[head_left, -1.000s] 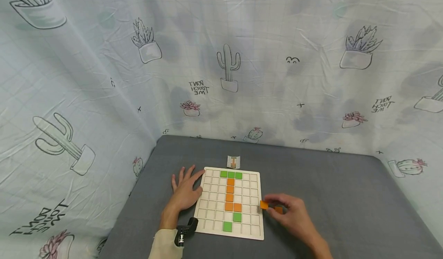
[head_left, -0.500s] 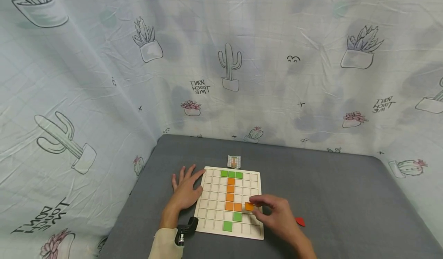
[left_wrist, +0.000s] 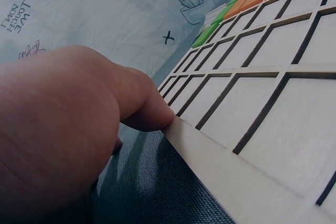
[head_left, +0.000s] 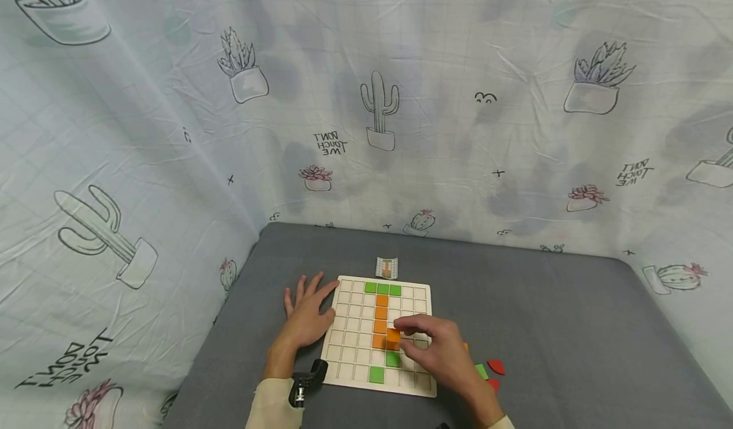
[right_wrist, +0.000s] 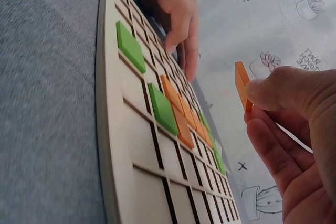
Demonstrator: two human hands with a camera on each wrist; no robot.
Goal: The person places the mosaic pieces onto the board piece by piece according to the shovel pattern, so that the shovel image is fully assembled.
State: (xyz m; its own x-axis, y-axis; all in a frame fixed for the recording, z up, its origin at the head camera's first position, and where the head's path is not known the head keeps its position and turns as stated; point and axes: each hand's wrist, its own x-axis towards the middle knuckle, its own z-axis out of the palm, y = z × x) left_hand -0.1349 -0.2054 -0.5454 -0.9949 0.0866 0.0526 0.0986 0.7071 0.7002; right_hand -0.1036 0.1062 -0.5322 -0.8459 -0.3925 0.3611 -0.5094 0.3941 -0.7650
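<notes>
Head view, nearest first: right of the board (head_left: 401, 378), beside the right forearm (head_left: 480, 398), lie loose red pieces (head_left: 495, 367) and a green piece (head_left: 481, 371). Two green tiles (head_left: 376, 375) sit in the board's near rows. Over the board's right half, the right hand (head_left: 438, 349) has its grip pinched on an orange tile (head_left: 393, 336); the right wrist view shows that tile raised clear of the board. At the board's left edge the left hand (head_left: 309, 319) lies spread, thumb against the rim, gripping nothing. An orange column (head_left: 380, 314) runs up the board's middle to a green row (head_left: 383, 289) at its far side. Past the far edge: a small patterned card (head_left: 386, 268), grey surface (head_left: 515, 289), printed cloth (head_left: 435, 130).

The step in hand looks like bringing this tile in for placing; the next move seems to call for aligning it with a bare cell, lowering it flat and releasing. Which cell, I cannot tell.
</notes>
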